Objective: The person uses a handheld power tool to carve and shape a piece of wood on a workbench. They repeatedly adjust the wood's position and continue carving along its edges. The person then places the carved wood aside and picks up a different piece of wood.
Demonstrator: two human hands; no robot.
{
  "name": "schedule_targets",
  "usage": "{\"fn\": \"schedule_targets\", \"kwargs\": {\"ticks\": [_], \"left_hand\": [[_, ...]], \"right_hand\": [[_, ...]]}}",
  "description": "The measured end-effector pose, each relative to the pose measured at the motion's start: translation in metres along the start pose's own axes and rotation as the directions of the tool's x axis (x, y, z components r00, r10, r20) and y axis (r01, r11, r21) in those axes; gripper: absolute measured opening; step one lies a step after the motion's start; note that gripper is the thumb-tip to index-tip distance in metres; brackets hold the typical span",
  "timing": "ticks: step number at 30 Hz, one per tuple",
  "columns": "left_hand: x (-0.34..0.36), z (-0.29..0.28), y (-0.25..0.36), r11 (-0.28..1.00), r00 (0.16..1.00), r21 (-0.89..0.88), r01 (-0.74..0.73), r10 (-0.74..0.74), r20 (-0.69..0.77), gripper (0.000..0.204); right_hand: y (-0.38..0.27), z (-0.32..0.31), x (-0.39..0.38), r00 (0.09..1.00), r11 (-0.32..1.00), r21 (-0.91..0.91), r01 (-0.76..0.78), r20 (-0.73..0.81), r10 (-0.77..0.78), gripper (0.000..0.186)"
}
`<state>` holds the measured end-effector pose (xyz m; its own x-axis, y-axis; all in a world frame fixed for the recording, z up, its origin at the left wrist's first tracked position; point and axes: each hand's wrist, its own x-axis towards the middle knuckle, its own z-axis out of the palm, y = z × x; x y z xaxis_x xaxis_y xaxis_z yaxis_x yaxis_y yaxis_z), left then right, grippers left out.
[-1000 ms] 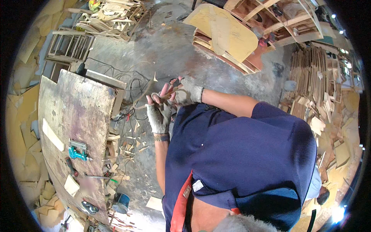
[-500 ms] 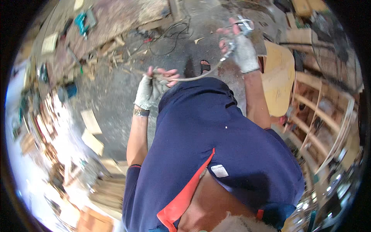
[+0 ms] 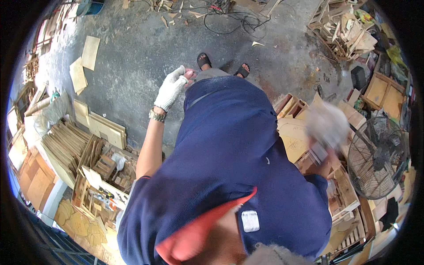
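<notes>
My left hand (image 3: 173, 87), in a white glove with bare fingertips and with a metal watch at the wrist, is held out beside the hem of my dark blue shirt (image 3: 229, 128). Its fingers point right, loosely bent and a little apart, and I see nothing gripped in them. A thin grey strip (image 3: 199, 99) lies along the shirt near that hand; whether it is a hose or part of the clothing is unclear. Out to the right, my gloved right hand (image 3: 327, 126) is smeared by motion above a yellowish board (image 3: 293, 138). Its fingers cannot be made out.
A black caged fan (image 3: 377, 157) stands at the right, close to my right hand. Wood scraps (image 3: 349, 35) fill a crate at the far right. Black cable (image 3: 238, 22) lies on the floor ahead. At left are stacked thin boards (image 3: 66, 145) and loose panels (image 3: 90, 53).
My view has turned right. The right hand has come back and down from ahead to the right side. The pale hose and metal tool seen between my hands earlier can no longer be made out.
</notes>
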<state>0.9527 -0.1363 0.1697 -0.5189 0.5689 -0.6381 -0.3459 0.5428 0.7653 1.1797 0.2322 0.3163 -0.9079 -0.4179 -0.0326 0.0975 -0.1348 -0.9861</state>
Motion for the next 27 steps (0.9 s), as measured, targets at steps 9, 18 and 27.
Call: {"fn": "schedule_targets", "kwargs": {"ticks": [9,18,27], "left_hand": [[0.002,-0.007,-0.081,0.933,0.982,0.355,0.063,0.006,-0.189,0.041],[-0.011,-0.001,-0.105,0.987,0.995,0.128,0.1,-0.099,-0.02,0.039],[-0.018,0.008,-0.037,0.972,0.96,0.213,-0.101,0.04,0.276,0.052]], "right_hand": [[0.165,0.02,0.132,0.879,0.91,-0.052,-0.411,0.243,0.411,0.05],[0.174,-0.007,0.125,0.776,0.7,-0.335,-0.631,-0.241,0.584,0.059],[0.133,-0.016,-0.01,0.476,-0.041,-0.61,-0.791,-0.656,0.585,0.045]]}}
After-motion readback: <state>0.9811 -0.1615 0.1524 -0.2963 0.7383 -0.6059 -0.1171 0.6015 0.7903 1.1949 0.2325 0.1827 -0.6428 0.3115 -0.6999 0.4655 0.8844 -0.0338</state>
